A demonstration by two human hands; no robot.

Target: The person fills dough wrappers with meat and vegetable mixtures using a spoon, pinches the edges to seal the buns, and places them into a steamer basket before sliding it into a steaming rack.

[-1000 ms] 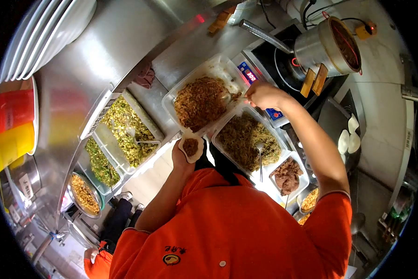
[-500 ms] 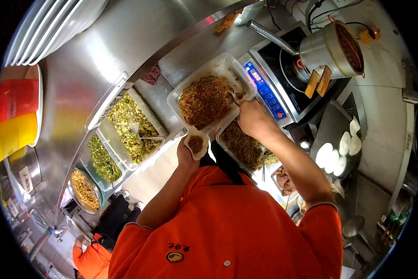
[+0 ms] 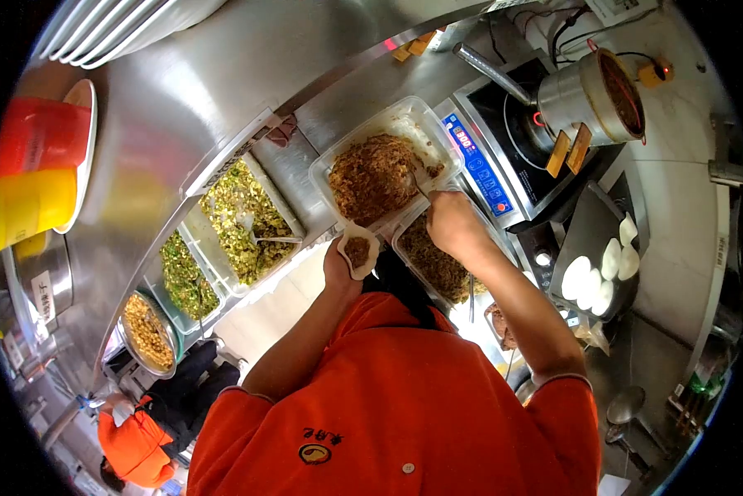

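Note:
My left hand [image 3: 337,269] cups a round, pale dough wrapper [image 3: 371,240] with a mound of brown filling [image 3: 357,251] in its middle. It is just below the near corner of a clear plastic container [image 3: 320,175]. That container holds a heap of brown minced filling [image 3: 373,178]. My right hand [image 3: 454,221] is closed on the handle of a spoon [image 3: 422,183], whose head is in the container beside the heap. Under my right forearm is a second container of darker chopped filling [image 3: 438,260], with another spoon standing in it.
Tubs of green chopped filling [image 3: 239,215] and a bowl of yellowish pieces [image 3: 148,331] are at the left. On the right, a pot [image 3: 582,103] sits on an induction cooker [image 3: 504,149], near a dark tray [image 3: 590,223] with white discs. A co-worker [image 3: 136,442] is at lower left.
My right hand and the spoon have drawn slightly towards me within the container. The wrapper stays in my left hand. My view has shifted a little, and the co-worker has moved left.

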